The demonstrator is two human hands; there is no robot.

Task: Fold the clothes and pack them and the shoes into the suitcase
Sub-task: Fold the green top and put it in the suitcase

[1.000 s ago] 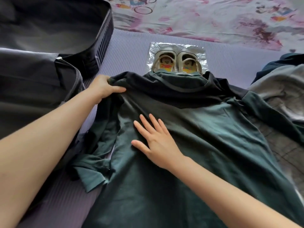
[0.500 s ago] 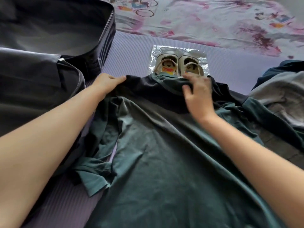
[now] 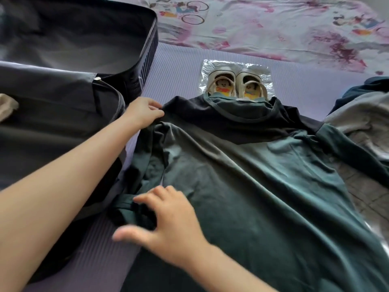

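A dark green long-sleeved shirt [image 3: 252, 175] with a black yoke lies spread flat on the purple mat. My left hand [image 3: 143, 111] pinches its left shoulder seam. My right hand [image 3: 168, 220] hovers with spread fingers over the crumpled left sleeve [image 3: 134, 207] by the shirt's side; whether it touches is unclear. A pair of small white shoes [image 3: 236, 84] stands on a clear plastic sheet just beyond the collar. The open black suitcase [image 3: 63, 91] lies at the left, its zippered divider shut over the near half.
More clothes, grey and dark blue [image 3: 362, 114], are piled at the right edge. A pink patterned bedsheet [image 3: 273, 24] lies beyond the purple mat [image 3: 179, 66]. A beige cloth scrap [image 3: 7, 107] rests on the suitcase divider.
My right hand went from the shirt's chest up to the collar, then back down-left to the bunched left sleeve. My left hand stayed at the shoulder.
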